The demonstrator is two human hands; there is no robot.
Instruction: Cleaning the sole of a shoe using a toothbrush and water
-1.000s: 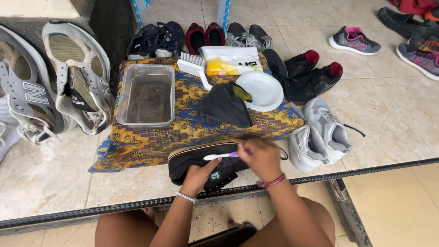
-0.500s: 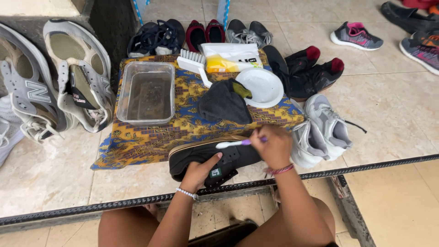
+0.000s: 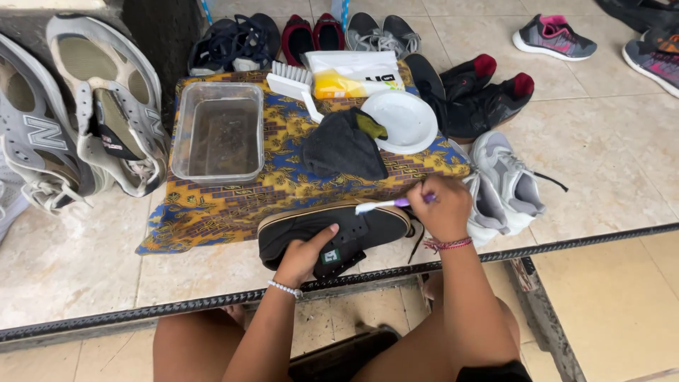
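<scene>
My left hand (image 3: pixel 305 252) grips a black low-top shoe (image 3: pixel 357 228) with a tan sole, holding it on its side at the front edge of a patterned yellow-and-blue cloth (image 3: pixel 219 205). My right hand (image 3: pixel 443 206) is closed on a purple-and-white toothbrush (image 3: pixel 378 205), whose head rests on the shoe's upper edge near the sole. A beaded bracelet is on my left wrist and a red band on my right.
On the cloth stand a clear plastic tub of murky water (image 3: pixel 219 132), a white scrub brush (image 3: pixel 291 83), a dark rag (image 3: pixel 343 146), a white plate (image 3: pixel 407 120) and a plastic bag (image 3: pixel 353 73). Grey sneakers (image 3: pixel 506 184) lie right; several shoes surround on tile.
The right hand with the toothbrush has shifted rightward along the shoe's edge. The left hand has turned the shoe slightly and kept its grip.
</scene>
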